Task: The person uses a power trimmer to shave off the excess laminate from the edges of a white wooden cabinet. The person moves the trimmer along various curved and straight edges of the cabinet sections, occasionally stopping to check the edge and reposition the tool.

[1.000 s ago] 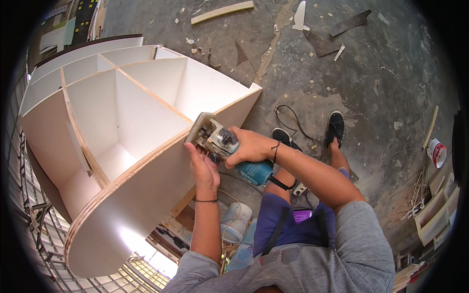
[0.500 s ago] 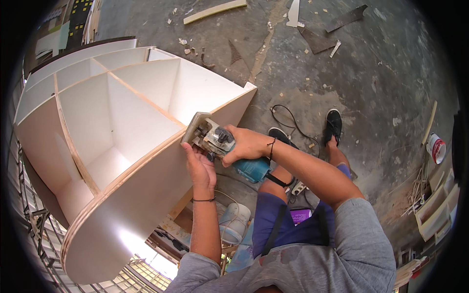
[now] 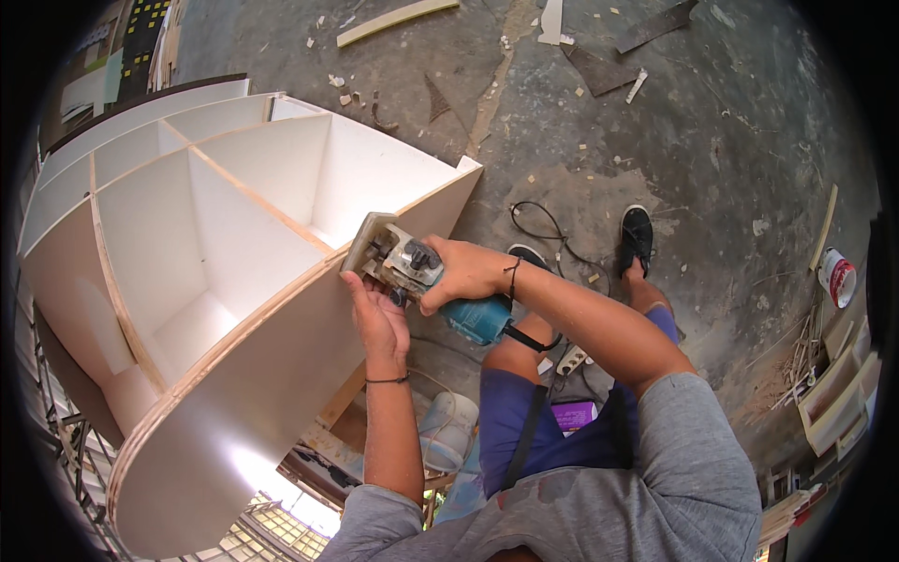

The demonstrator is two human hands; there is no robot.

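My right hand [image 3: 468, 273] wraps around a teal trim router [image 3: 476, 320], held tilted with its cord trailing toward my legs. The router's flat base plate [image 3: 367, 242] rests at the plywood edge [image 3: 245, 335] of a large white cabinet [image 3: 253, 398]. Beneath the router's front, my left hand [image 3: 381, 326] is turned palm up. Its thumb touches the base plate, and its other fingers curl in under the tool, partly hidden by it. The bit cannot be made out. The cabinet's open compartments face up, and its near side panel is curved at one end.
A black cable [image 3: 552, 225] loops over the concrete floor near my shoes, with a power strip [image 3: 570, 360] by my leg. A pale bucket [image 3: 449, 431] stands below the cabinet. Wood offcuts [image 3: 599, 70] lie farther off. At right are a tipped paint bucket [image 3: 838, 278] and a stick pile [image 3: 796, 370].
The whole view has shifted slightly, so cabinet and floor appear a little farther left. Both hands keep their hold on the router, which stays at nearly the same spot on the edge.
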